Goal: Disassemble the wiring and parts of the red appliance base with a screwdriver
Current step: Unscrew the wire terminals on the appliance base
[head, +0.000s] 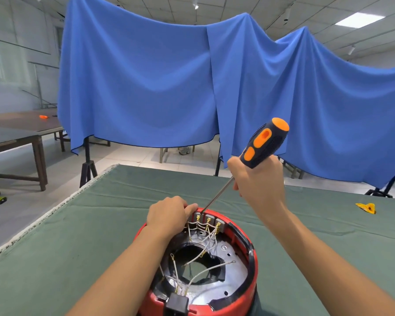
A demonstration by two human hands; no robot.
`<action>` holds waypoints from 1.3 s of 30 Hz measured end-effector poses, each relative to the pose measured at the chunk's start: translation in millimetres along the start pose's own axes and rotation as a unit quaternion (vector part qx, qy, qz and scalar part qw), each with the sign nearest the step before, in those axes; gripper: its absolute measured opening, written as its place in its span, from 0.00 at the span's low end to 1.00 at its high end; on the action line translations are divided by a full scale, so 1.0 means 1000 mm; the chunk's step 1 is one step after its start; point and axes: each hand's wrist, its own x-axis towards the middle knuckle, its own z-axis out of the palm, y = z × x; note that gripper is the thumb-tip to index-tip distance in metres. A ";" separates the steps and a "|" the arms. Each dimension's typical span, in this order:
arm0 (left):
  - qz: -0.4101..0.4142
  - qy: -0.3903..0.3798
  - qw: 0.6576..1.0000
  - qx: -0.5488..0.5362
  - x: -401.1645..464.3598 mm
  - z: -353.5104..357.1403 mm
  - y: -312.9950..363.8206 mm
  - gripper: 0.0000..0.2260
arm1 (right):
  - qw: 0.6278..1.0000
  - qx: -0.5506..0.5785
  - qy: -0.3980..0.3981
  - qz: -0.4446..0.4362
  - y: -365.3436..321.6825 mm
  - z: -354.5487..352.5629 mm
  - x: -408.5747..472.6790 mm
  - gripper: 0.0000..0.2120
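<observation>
Yellow scrap (366, 208) lies at 3 o'clock on green mat (78, 247), blue drape (146, 87) behind at 12; red appliance base (249, 290), btm edge cut off, sits at 6 w/ white wiring (203, 242) exposed, left hand (169, 215) gripping its far rim, right hand (258, 181) wrapped around screwdriver (263, 143), tip at terminal block (209, 218).

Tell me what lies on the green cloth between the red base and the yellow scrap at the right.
In the head view, only bare green cloth lies between the red base and the yellow scrap; the right forearm passes above it.
</observation>
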 end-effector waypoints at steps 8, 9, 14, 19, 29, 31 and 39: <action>0.003 0.008 1.000 -0.005 -0.003 -0.001 -0.001 0.21 | 1.000 -0.017 0.000 -0.009 0.001 0.003 -0.007 0.17; 0.006 0.013 1.000 -0.002 -0.004 -0.001 -0.002 0.20 | 1.000 -0.018 0.002 -0.009 0.001 0.003 -0.008 0.17; 0.011 0.012 1.000 0.002 -0.003 0.001 -0.002 0.18 | 1.000 -0.017 0.011 -0.015 0.004 0.004 -0.015 0.16; 0.007 0.010 1.000 -0.001 0.000 0.001 -0.002 0.19 | 1.000 0.003 0.012 -0.021 0.004 0.005 -0.016 0.14; 0.001 0.000 1.000 -0.018 0.004 -0.001 -0.001 0.19 | 0.999 -0.001 -0.031 -0.026 0.001 0.014 -0.005 0.14; 0.004 -0.002 1.000 -0.018 0.005 -0.002 -0.001 0.18 | 0.999 -0.008 -0.042 -0.025 0.000 0.019 0.004 0.15; 0.010 0.000 1.000 -0.013 0.004 -0.001 -0.001 0.17 | 0.995 -0.002 -0.084 0.049 0.002 0.052 0.049 0.18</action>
